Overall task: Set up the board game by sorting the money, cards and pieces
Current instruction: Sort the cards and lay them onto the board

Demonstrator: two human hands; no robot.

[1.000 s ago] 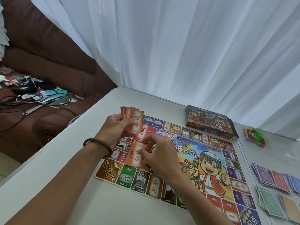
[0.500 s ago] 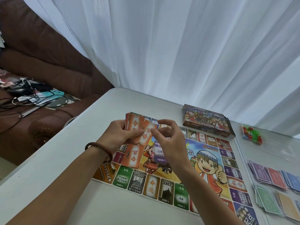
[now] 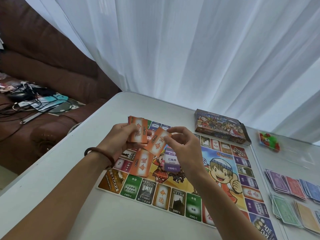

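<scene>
My left hand grips a stack of orange cards above the game board. My right hand pinches a single orange card at its upper corner, just right of the stack. On the board below lie another orange card and a small pile topped by a purple card marked 1500. Sorted paper money sits in coloured piles at the table's right side.
The game box stands behind the board. A clear bag of red and green pieces lies right of it. A brown sofa with cables and clutter is to the left, past the table edge. A white curtain hangs behind.
My right hand has risen from the board to the stack and now holds one orange card drawn a little away from it. The view tilted slightly.
</scene>
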